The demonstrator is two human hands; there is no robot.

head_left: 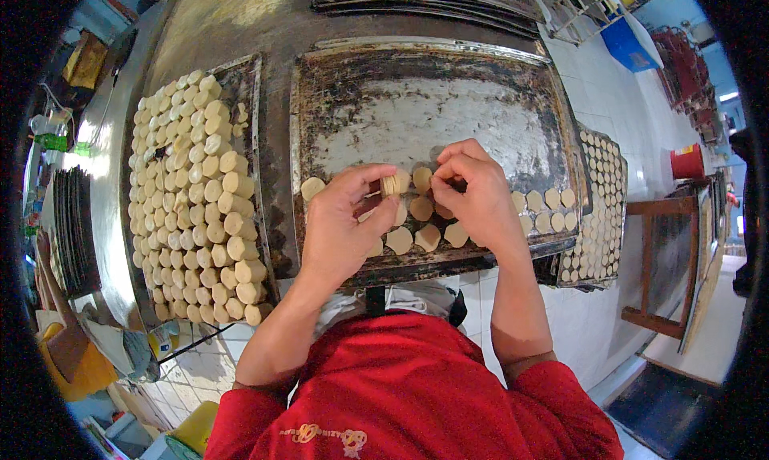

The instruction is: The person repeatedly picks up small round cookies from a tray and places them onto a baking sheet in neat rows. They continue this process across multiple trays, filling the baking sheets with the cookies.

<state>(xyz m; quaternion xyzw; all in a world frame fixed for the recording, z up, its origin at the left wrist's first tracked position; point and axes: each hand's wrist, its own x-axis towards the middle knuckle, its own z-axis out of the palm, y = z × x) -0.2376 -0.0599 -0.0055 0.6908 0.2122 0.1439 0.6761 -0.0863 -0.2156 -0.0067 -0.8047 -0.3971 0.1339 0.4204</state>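
Note:
A short stack of pale dough rounds [392, 184] is pinched between the thumb and fingers of my left hand [335, 224], over the near part of a worn black baking tray [448, 116]. My right hand [484, 194] is closed with its thumb and fingertips together, close beside a single dough round [422, 180]; what they hold, if anything, is hidden. Flat dough rounds [400, 241] lie in rows along the tray's near edge, some covered by my hands. More rounds [553, 198] lie at its right end.
On the left, another tray [255, 100] bears many piled dough pieces [192, 196]. Dark trays are stacked at the far side [424, 4] and far left [74, 232]. Filled trays [597, 212] sit lower on the right, near a wooden frame [657, 268] and red bucket [686, 162].

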